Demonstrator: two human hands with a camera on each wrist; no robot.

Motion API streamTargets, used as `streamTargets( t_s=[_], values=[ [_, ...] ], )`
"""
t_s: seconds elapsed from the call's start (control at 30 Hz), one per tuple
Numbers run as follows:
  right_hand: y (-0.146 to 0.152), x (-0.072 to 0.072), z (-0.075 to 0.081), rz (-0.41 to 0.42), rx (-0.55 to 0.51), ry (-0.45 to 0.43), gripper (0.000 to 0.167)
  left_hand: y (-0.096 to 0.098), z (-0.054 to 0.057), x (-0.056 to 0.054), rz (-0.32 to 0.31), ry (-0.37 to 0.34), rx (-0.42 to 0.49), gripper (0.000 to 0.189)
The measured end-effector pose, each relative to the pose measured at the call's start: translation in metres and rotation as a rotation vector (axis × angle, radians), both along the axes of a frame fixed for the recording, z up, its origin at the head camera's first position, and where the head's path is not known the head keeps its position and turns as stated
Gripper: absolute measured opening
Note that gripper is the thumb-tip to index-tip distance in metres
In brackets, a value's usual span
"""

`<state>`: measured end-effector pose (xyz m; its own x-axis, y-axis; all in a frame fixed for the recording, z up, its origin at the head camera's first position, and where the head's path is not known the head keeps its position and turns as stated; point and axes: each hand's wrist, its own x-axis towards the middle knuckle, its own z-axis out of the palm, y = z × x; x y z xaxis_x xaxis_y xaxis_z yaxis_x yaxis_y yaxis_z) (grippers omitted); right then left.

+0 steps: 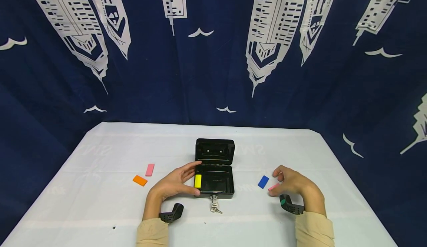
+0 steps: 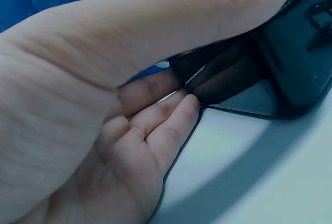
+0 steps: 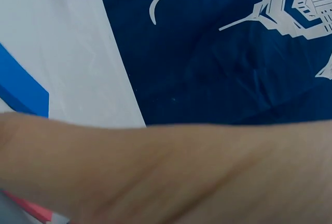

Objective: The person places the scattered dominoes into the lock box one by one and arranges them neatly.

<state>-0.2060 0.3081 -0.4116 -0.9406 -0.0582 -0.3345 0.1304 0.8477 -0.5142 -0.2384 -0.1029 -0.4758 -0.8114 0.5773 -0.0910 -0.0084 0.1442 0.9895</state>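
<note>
A black metal cash box stands with its lid raised, a yellow block against the left side inside. My left hand holds the box's left side, thumb at the front corner and index finger by the hinge. In the left wrist view the thumb lies along the box's dark edge, other fingers against its wall. On the right, my right hand is spread around a pink block, thumb right at it and fingertips apart from it. A blue block lies just left of that hand.
Keys hang from the lock at the box's front. Left of the left hand lie an orange block and another pink block. The white table ends at a dark blue curtain with white building prints.
</note>
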Motion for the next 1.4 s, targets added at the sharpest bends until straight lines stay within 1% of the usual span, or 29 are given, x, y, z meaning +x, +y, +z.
streamTargets(
  t_s=[0.1,0.23,0.47,0.7,0.9,1.07,1.13,1.4],
  values=[
    [0.0006,0.0008,-0.0006,-0.023,0.042,-0.019,0.065,-0.0004,-0.0004,0.0000,-0.001,-0.001,0.000,0.102],
    [0.0007,0.0006,-0.0006,-0.034,0.066,-0.015,0.060,-0.0005,-0.0004,-0.0001,-0.002,0.003,0.000,0.102],
    [0.0010,0.0016,0.0001,-0.020,0.033,0.005,0.050,0.0000,-0.0002,0.0002,-0.003,-0.001,0.002,0.102],
    [-0.0005,0.0000,-0.0008,-0.029,0.001,0.029,0.049,0.0002,-0.0006,0.0003,-0.005,-0.001,0.009,0.102],
    [-0.0002,-0.0005,-0.0011,-0.015,-0.019,0.064,0.045,0.0006,-0.0006,-0.0001,-0.005,-0.003,0.017,0.102],
    [-0.0014,0.0000,0.0010,-0.013,-0.065,0.093,0.045,0.0007,-0.0001,0.0001,-0.007,-0.002,0.016,0.102],
    [-0.0019,-0.0001,0.0017,0.001,-0.073,0.112,0.046,0.0006,-0.0001,0.0003,-0.008,-0.003,0.016,0.102],
    [-0.0053,-0.0019,0.0038,0.021,-0.050,0.183,0.046,0.0005,-0.0001,0.0009,-0.009,-0.010,0.014,0.102]
  ],
)
